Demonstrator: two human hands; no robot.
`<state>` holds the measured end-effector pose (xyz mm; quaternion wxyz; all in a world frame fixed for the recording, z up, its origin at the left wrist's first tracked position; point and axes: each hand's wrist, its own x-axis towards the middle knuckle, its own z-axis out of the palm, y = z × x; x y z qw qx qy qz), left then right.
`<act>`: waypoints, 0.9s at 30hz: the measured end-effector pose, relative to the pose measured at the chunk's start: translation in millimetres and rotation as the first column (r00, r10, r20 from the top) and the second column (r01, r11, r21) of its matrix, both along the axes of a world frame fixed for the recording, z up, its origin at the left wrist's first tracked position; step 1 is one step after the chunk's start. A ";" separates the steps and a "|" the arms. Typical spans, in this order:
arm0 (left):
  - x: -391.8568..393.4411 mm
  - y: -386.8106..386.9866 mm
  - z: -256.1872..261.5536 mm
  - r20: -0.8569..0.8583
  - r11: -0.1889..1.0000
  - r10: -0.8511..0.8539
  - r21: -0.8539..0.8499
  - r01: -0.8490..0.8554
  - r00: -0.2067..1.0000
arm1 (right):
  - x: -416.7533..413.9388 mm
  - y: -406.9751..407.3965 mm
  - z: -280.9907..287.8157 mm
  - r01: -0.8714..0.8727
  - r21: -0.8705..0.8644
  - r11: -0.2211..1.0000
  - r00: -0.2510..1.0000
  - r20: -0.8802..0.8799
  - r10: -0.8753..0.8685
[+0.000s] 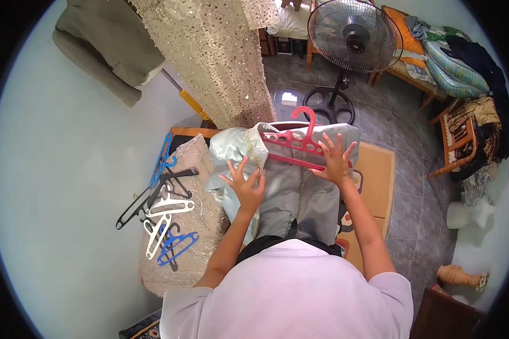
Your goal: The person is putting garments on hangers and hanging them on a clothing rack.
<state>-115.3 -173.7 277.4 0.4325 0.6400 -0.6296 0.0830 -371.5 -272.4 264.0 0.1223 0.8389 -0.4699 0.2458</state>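
A pale grey-green satin garment (275, 199) with gold beaded trim lies spread across my lap. On its upper part rests a red plastic clothes hanger (309, 143), hook pointing away from me. The hanger's left end goes under the garment's left shoulder, which hides it. My left hand (248, 188) is over the satin beside the gold trim, fingers spread and gripping nothing. At the hanger's right end is my right hand (337, 165), fingers fanned out, thumb by the lower bar. Its fingers are not closed around the hanger.
To the left, several hangers, including white (169, 207) and blue (178, 249) ones, lie on a lace-covered surface (208, 207). A sequinned gold fabric (212, 55) hangs ahead. A pedestal fan (355, 38) stands beyond on the tiled floor (411, 156). Wooden chairs (458, 140) with textiles are at right.
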 end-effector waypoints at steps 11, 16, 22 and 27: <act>21.3 -32.2 18.3 -0.149 0.960 0.217 -0.147 -0.238 0.965 | -18.1 3.9 -3.2 0.021 0.045 0.999 0.997 -0.073 -0.017; 13.5 -22.5 24.3 -0.139 0.991 0.095 -0.080 -0.107 0.986 | -5.2 13.9 -7.0 0.019 0.081 0.997 0.998 -0.067 -0.014; -21.0 6.6 10.4 -0.045 0.985 -0.160 0.056 0.162 0.986 | 30.1 11.0 -4.2 0.007 -0.028 1.000 0.991 0.134 -0.003; 26.7 -17.5 25.7 0.201 0.995 0.010 -0.099 0.010 0.980 | 27.3 10.2 5.5 -0.033 -0.141 0.989 0.988 0.144 0.054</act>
